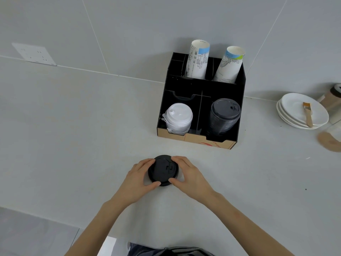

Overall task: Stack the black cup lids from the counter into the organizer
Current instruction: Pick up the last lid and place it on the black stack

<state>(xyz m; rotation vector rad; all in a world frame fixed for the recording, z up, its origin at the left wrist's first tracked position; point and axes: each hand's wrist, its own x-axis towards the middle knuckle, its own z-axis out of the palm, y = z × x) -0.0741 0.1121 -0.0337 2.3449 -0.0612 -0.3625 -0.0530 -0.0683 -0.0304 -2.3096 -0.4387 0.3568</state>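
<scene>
A small stack of black cup lids (163, 169) rests on the grey counter in front of me. My left hand (137, 179) grips its left side, thumb at the near rim and fingers at the far rim. My right hand (188, 175) grips the right side the same way. Beyond them stands the black organizer (238, 89) against the wall. Its front right compartment holds a tall stack of black lids (224, 116). In the front left compartment sits a stack of white lids (178, 118).
Two stacks of printed paper cups (197, 60) lean in the organizer's back compartments. To the right sit stacked white plates (295, 115) with a small brush (308, 114) on top, and blurred items at the edge. A wall socket (34, 54) is at far left.
</scene>
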